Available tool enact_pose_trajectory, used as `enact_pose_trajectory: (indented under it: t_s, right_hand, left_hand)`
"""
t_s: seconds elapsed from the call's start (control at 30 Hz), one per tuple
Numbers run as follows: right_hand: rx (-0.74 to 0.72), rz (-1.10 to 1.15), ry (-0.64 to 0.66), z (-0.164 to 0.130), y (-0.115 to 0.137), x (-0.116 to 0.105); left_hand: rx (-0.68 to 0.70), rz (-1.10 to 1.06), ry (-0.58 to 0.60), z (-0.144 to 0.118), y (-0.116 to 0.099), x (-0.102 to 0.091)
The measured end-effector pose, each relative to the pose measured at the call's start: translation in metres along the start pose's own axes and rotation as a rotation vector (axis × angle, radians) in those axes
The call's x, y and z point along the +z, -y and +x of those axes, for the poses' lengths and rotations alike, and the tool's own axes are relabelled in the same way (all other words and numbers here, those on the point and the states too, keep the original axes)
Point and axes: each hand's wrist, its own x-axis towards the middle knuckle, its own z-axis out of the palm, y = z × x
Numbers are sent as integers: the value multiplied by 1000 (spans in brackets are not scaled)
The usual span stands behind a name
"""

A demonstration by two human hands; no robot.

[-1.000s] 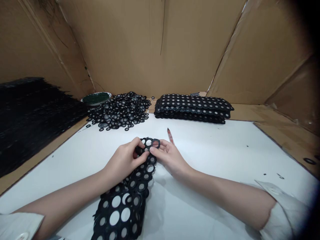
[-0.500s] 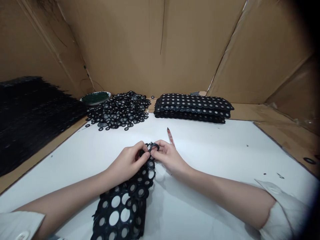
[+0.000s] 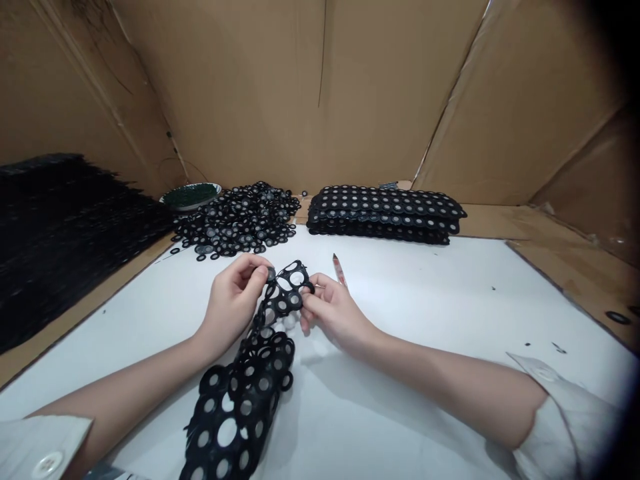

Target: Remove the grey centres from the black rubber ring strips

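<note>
A black rubber sheet [image 3: 250, 387] full of punched round holes and attached rings lies on the white table top [image 3: 425, 307] and runs from the bottom edge up to my hands. My left hand [image 3: 231, 303] pinches a small black ring at the sheet's upper left corner. My right hand [image 3: 333, 312] grips the sheet's upper right edge, fingers closed on it. The top end of the sheet is lifted off the table between both hands.
A heap of loose black rings [image 3: 237, 220] lies behind my hands, beside a green dish [image 3: 191, 195]. A stack of black sheets with rings [image 3: 385, 213] sits at the back. A red pen [image 3: 340, 270] lies near my right hand. Black scrap sheets [image 3: 60, 227] are piled at left. Cardboard walls surround the table.
Both hands have risen and moved apart, lifting the sheet's top end. My left hand has pulled away to the upper left with a small ring.
</note>
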Motion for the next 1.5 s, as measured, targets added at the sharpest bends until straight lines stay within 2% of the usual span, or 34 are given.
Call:
enact_pose_trajectory:
  t_s: [0.07, 0.17, 0.2, 0.23, 0.27, 0.4, 0.53, 0.63, 0.73, 0.83, 0.87, 0.93, 1.03, 1.07, 1.1, 1.13, 1.17, 1.27, 1.37, 1.5]
  right_hand:
    - [-19, 30, -28, 0, -1, -1]
    - [-25, 88, -81, 0, -6, -4]
    - [-25, 100, -91, 1, -8, -4]
    - [-26, 103, -95, 1, -9, -5]
    - [-29, 102, -93, 2, -10, -5]
    - [-54, 96, -60, 1, -9, -3]
    - [-93, 74, -33, -2, -4, -2]
    - [-84, 62, -51, -3, -4, -2]
    - [-70, 50, -77, -3, -4, -4]
    - [-101, 35, -88, -4, -2, -3]
    - [-106, 25, -75, -4, -2, -3]
    - [-89, -14, -33, -5, -1, -2]
    - [-16, -134, -24, -6, -3, 0]
    - [9, -166, -39, -7, -4, 0]
    - [27, -190, -52, -7, -4, 0]
    - [39, -210, -56, -8, -4, 0]
    - [39, -228, -55, -8, -3, 1]
    - [-35, -319, -73, -10, 0, 2]
    - [-96, -423, -106, -11, 1, 2]
    - [-122, -512, -149, -10, -3, -3]
  left_hand:
    - [-14, -45, -34, 7, 6, -4]
    - [-36, -149, -199, 19, 14, -12]
    - [-34, -159, -221, 21, 14, -14]
    - [-27, -151, -200, 21, 13, -14]
    - [-12, -118, -126, 19, 10, -14]
    - [130, 34, 302, -4, -8, -5]
    - [291, 267, 533, -18, -11, -1]
    - [432, 416, 588, -17, -3, 0]
    - [568, 558, 532, -17, 4, 3]
    - [610, 615, 514, -19, 4, 5]
    - [584, 585, 503, -19, 3, 4]
    - [448, 487, 431, -15, 1, 0]
    - [182, 251, 94, 1, -2, -12]
    - [115, 114, -14, 8, -2, -15]
    - [47, -54, -70, 15, -1, -19]
    - [-33, -238, -70, 21, -1, -21]
    - [-129, -412, -15, 25, 0, -21]
    - [-451, -776, 235, 31, 3, -19]
    - [-637, -913, 349, 29, 5, -15]
    - [-692, -870, 325, 27, 9, -13]
